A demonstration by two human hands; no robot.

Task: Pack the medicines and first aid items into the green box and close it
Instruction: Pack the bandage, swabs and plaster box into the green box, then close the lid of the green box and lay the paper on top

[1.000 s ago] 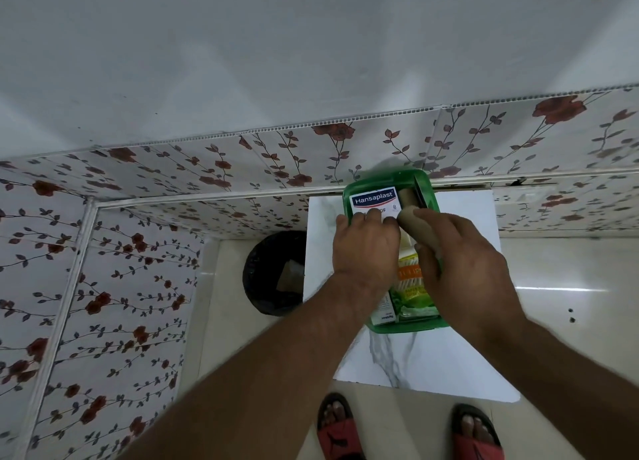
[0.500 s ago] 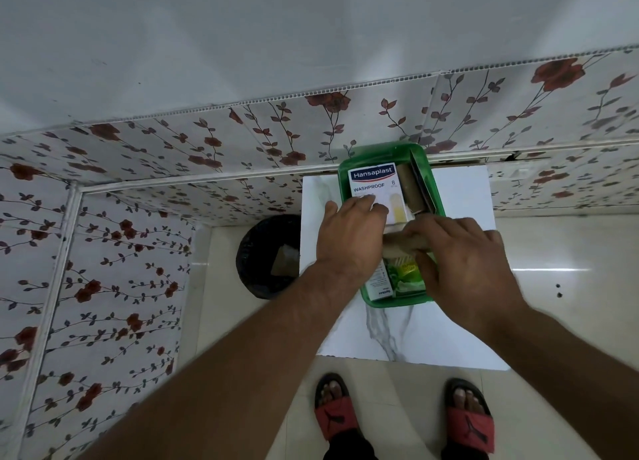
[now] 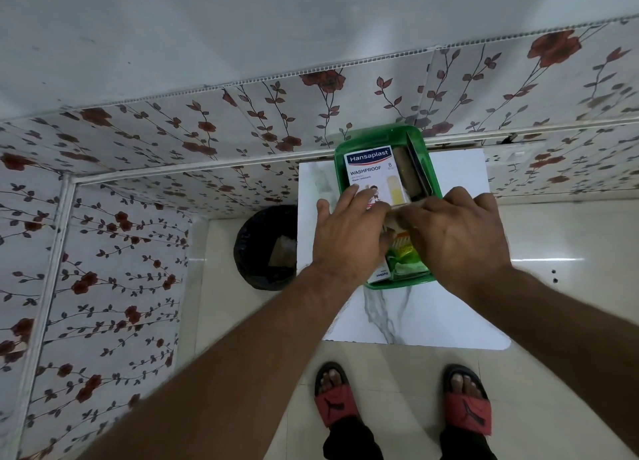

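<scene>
The open green box stands on a white marble table. Its far half holds a white Hansaplast plaster box, a brown roll and a dark flat item along the right wall. My left hand lies flat over the box's middle, fingertips on the plaster box. My right hand is beside it, curled on a beige bandage roll that is mostly hidden. A yellow packet, a green-white packet and a small white carton show in the near half.
A black bin sits on the floor just left of the table. Floral wall panels close in the left and far sides. My feet in red sandals stand at the table's near edge.
Both hands slid toward me along the box, uncovering more of the plaster box. The beige roll in my right hand went from upright to lying crosswise under my fingers.
</scene>
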